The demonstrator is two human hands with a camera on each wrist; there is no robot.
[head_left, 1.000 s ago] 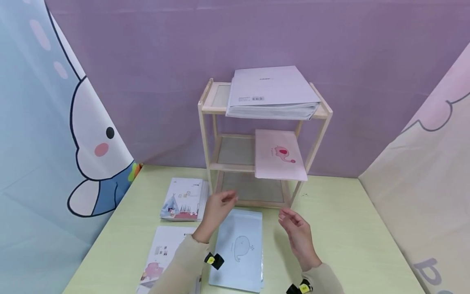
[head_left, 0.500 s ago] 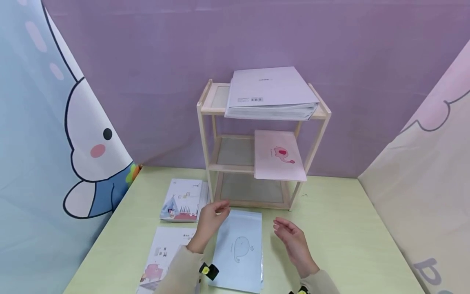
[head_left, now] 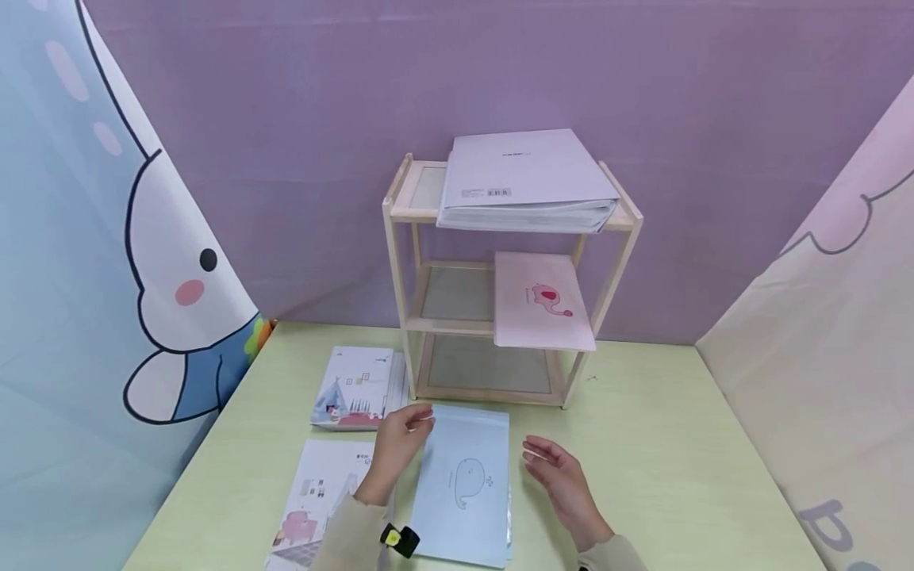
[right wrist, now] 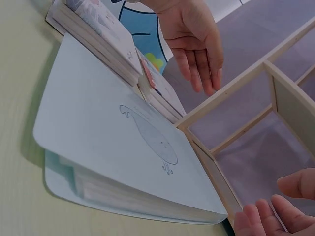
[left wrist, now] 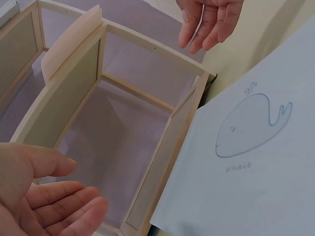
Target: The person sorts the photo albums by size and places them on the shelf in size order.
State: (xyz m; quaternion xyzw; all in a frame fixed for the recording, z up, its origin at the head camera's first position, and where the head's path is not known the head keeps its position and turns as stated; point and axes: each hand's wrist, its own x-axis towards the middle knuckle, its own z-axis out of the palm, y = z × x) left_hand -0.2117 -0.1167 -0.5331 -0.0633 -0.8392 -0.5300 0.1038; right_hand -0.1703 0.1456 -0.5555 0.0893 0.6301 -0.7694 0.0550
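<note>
A light blue book [head_left: 464, 492] with a whale drawing lies on the table in front of the wooden rack [head_left: 493, 395]. From the right wrist side its thick pages [right wrist: 128, 194] show between the covers. My left hand [head_left: 401, 446], fingers loosely bent, hovers by the book's far left corner and holds nothing. Off the book's right side, my right hand [head_left: 562, 485] hangs above the table with relaxed, bare fingers. A pink book [head_left: 543, 305] with an elephant drawing rests on the rack's middle shelf, its front edge jutting out.
A stack of large white books [head_left: 528, 170] sits on the rack's top shelf. Left of the blue book are two piles: white books with a tent picture [head_left: 353, 388] behind, and white books with a pink picture [head_left: 303, 507] nearer. Fabric backdrops [head_left: 321, 119] enclose the table.
Both hands have drawn back from the rack toward the person, coming lower at either side of the blue book. The books and rack stay in place.
</note>
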